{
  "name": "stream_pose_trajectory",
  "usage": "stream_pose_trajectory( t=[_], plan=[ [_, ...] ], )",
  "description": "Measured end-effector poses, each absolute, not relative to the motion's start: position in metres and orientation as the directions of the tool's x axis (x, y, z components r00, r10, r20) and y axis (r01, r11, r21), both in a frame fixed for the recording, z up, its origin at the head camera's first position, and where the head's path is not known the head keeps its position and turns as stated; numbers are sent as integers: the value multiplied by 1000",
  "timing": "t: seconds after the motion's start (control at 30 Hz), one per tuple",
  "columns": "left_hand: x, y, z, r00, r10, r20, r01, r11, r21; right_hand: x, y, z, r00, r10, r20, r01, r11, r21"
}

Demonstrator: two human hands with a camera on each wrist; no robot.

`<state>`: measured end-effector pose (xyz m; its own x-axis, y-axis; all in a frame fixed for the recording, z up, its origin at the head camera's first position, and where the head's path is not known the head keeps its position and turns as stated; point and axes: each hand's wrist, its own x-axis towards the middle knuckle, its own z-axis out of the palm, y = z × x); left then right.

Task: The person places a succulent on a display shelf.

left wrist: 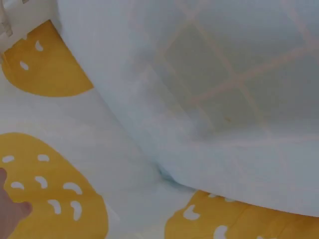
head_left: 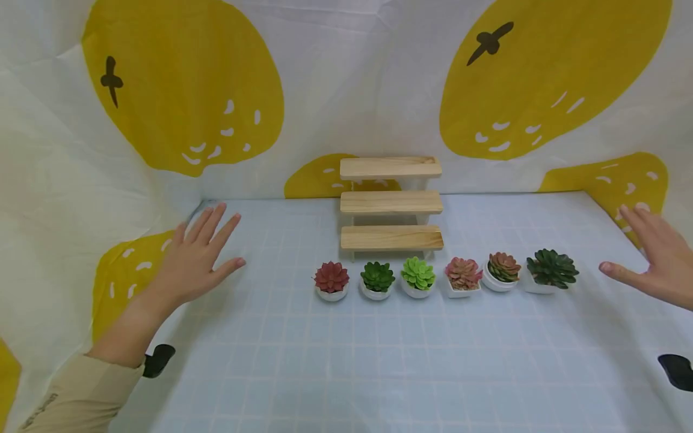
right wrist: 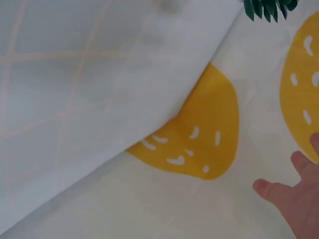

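My left hand [head_left: 195,261] hovers over the left side of the table with fingers spread and holds nothing. Over at the right edge of the head view, my right hand [head_left: 657,258] is likewise spread and holds nothing. Nearest to it is a dark green succulent [head_left: 552,269] in a white pot. Leftward from there, in a row, stand a brownish-red and green succulent [head_left: 503,267], a pink one [head_left: 463,273], a bright green one [head_left: 418,273], a mid-green one [head_left: 378,276] and a red one [head_left: 331,277], each in a small white pot.
Behind the row stands a three-tier wooden shelf [head_left: 391,238] with pale supports. A white cloth with yellow fruit shapes [head_left: 184,84] hangs at the back and sides. The table [head_left: 346,373] has a light blue checked cover. Black shapes [head_left: 677,371] lie near both wrists.
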<state>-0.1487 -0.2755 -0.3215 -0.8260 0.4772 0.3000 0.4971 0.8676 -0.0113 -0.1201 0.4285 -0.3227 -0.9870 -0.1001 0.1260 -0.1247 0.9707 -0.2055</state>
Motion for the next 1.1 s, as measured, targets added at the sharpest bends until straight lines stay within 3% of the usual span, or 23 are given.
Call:
stream_pose_trajectory(
  t=[0.2,0.3,0.53,0.7,1.1],
  plan=[
    [-155,-270,-332,-803,481,351,553,822,138,-116,424,-328,-995,-86,44,-96,840,-534],
    [-157,-267,-342,-820,479,313,550,811,199,-115,423,-335,-993,-120,24,-109,782,-614],
    [-165,-256,-358,-877,444,181,476,759,445,-114,424,-352,-986,-164,22,-139,746,-651],
    [-172,-245,-364,-898,413,153,418,688,594,-117,427,-362,-974,-224,16,-181,739,-650],
    [-202,-219,-386,-933,347,97,268,488,831,-124,434,-381,-977,-205,-51,-118,728,-675]
  ],
)
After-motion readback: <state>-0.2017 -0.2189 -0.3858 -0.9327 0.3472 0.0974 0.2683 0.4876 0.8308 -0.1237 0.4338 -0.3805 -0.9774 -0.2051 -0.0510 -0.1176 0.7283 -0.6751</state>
